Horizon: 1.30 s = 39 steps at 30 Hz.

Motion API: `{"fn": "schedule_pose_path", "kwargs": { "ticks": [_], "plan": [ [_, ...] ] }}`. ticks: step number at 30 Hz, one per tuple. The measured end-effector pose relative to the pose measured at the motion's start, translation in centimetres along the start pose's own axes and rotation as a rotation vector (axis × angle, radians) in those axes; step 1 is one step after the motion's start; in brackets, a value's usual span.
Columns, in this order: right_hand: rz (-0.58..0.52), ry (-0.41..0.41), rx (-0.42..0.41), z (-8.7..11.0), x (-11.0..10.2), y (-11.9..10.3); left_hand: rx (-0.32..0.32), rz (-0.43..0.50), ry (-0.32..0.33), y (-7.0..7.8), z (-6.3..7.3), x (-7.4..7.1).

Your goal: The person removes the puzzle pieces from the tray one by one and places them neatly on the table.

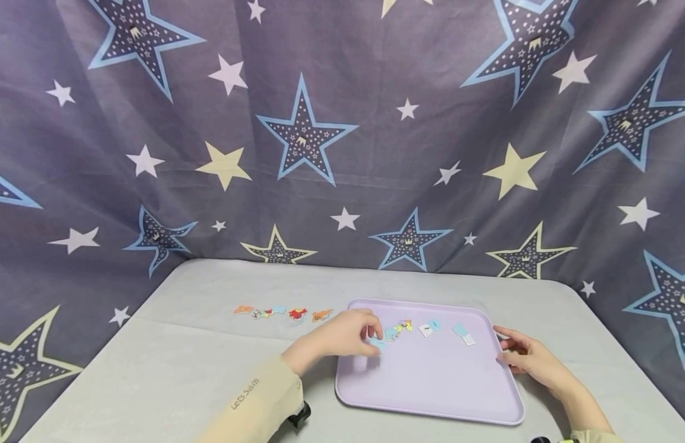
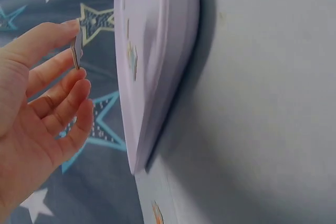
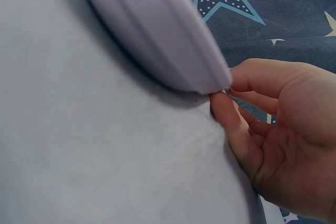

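Observation:
My left hand (image 1: 353,333) is over the left part of a lilac tray (image 1: 431,384), pinching a small flat light blue cardboard piece (image 1: 377,343) between thumb and fingers. Seen edge-on in the left wrist view, that cardboard piece (image 2: 77,48) is thin, and the other fingers are loosely bent. At the tray's right side, my right hand (image 1: 533,360) grips the rim between thumb and fingers. Inside the tray lie a blue-and-yellow piece group (image 1: 399,330), a white-and-blue pair (image 1: 429,327) and another blue-and-white pair (image 1: 463,335).
Left of the tray, a row of picture pieces lies on the grey-covered table (image 1: 154,369): an orange one (image 1: 244,309), a multicoloured group (image 1: 268,312), a red one (image 1: 298,314) and a brown-orange one (image 1: 322,315). A star-patterned curtain (image 1: 375,172) hangs behind the table.

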State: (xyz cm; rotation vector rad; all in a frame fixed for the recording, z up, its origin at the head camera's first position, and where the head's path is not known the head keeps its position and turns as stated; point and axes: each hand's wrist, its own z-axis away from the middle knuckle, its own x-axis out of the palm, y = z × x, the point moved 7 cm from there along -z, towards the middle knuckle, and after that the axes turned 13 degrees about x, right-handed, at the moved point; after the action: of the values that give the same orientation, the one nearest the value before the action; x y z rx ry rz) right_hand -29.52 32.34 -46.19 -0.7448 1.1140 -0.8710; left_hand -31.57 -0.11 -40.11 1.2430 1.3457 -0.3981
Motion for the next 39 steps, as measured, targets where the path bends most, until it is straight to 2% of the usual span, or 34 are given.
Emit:
{"fn": "schedule_pose_path", "kwargs": {
  "ticks": [5,14,20,23,28,39],
  "plan": [
    [0.003,-0.001,-0.001,0.0,0.1,0.1,-0.041,-0.008,0.055,-0.9,1.5,-1.2],
    [0.010,0.012,-0.001,0.0,0.1,0.3,-0.046,-0.036,0.113,-2.0,4.0,-3.2],
    [0.009,0.018,-0.001,0.0,0.0,0.3,-0.081,-0.056,0.139,-3.4,5.8,-3.8],
    [0.013,0.011,-0.009,0.0,0.0,0.2,-0.119,-0.063,0.141,-4.2,6.8,-3.8],
    [0.014,0.006,-0.003,0.1,0.2,0.1,-0.172,-0.071,0.110,-5.4,8.0,-3.3],
    [0.004,0.003,0.011,0.2,0.1,-0.1,-0.254,-0.084,0.078,-6.5,8.9,-3.2]
  ]
}}
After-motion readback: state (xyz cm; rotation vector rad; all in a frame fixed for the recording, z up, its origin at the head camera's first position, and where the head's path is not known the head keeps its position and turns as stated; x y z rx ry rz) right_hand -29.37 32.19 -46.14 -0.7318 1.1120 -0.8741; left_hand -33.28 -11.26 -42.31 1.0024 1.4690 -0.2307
